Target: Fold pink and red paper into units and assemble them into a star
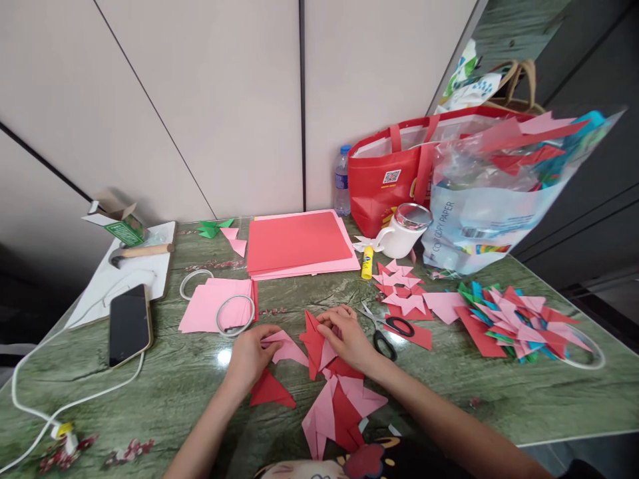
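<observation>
Now the left hand [249, 356] pinches a pink paper piece [287, 347] and the right hand [344, 336] pinches a red folded piece [313, 342], joining them; next push pink into red

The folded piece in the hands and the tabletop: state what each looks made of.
Folded piece, held by left hand and right hand: matte coloured paper, judging by crisp creases. Tabletop: green marble-patterned, glossy surface showing a light reflection; possibly glass-covered.
</observation>
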The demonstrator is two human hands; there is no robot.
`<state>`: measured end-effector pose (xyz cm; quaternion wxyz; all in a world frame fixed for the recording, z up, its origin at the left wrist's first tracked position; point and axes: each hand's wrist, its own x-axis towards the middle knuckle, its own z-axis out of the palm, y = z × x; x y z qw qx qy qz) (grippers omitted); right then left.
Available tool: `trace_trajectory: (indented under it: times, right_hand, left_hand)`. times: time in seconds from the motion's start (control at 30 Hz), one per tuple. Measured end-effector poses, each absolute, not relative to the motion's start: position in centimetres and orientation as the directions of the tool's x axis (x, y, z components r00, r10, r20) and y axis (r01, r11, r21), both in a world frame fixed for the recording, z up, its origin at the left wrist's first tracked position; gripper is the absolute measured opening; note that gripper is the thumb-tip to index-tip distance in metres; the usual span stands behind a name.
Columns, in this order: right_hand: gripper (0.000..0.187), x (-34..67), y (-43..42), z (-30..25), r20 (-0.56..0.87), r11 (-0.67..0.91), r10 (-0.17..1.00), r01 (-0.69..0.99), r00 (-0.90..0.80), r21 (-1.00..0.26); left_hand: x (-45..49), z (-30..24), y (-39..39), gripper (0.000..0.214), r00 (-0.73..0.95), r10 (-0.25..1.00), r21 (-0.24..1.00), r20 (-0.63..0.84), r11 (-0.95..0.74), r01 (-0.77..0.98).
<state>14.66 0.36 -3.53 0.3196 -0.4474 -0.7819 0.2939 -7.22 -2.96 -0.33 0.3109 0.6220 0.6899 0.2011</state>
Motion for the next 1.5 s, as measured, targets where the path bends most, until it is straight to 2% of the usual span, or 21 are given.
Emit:
trace_trajectory:
  times: [0.17,0.47,0.93,1.17,1.27,1.33,1.43,1.5]
  right_hand:
    - [0.011,14.8,0.3,-3.8,0.270,0.447,0.882,0.500,-0.387,-0.742]
    - [0.016,15.0,0.3,-4.1,0.314,0.476,0.870,0.482,-0.380,-0.736]
    - [0.016,15.4,-0.1,-4.0,0.333,0.473,0.872,0.446,-0.358,-0.760]
    - [0.017,15.6,-0.2,-4.1,0.352,0.556,0.827,0.539,-0.439,-0.633]
    - [0.026,16.3,-1.0,-3.2,0.388,0.607,0.793,0.568,-0.469,-0.555]
    - [0.034,17.1,-2.0,-2.3,0.397,0.677,0.734,0.547,-0.551,-0.492]
    - [0.057,18.5,-4.0,-1.4,0.298,0.813,0.550,0.416,-0.780,-0.408]
    - [0.075,19.2,-5.2,-1.6,0.230,0.823,0.520,0.412,-0.822,-0.391]
  left_hand:
    - [-6.0,-0.8,-3.3,0.020,0.054,0.974,0.718,-0.221,0.126,0.685]
    - [-5.7,-0.4,-3.1,0.022,-0.010,0.997,0.635,-0.080,0.059,0.770]
    - [-4.0,-0.8,-3.6,0.025,0.162,0.980,0.644,-0.112,-0.053,0.763]
    - [-4.0,-1.1,-4.0,0.023,0.167,0.981,0.630,-0.100,-0.067,0.774]
    - [-3.8,-0.7,-4.4,0.023,0.151,0.984,0.550,-0.098,-0.073,0.832]
    - [-3.6,-0.5,-4.7,0.022,0.133,0.986,0.465,-0.102,-0.071,0.882]
    - [-3.3,-0.5,-5.3,0.020,0.113,0.993,0.361,-0.045,-0.089,0.928]
    - [-3.3,-0.7,-5.6,0.019,0.121,0.992,0.323,0.030,-0.124,0.938]
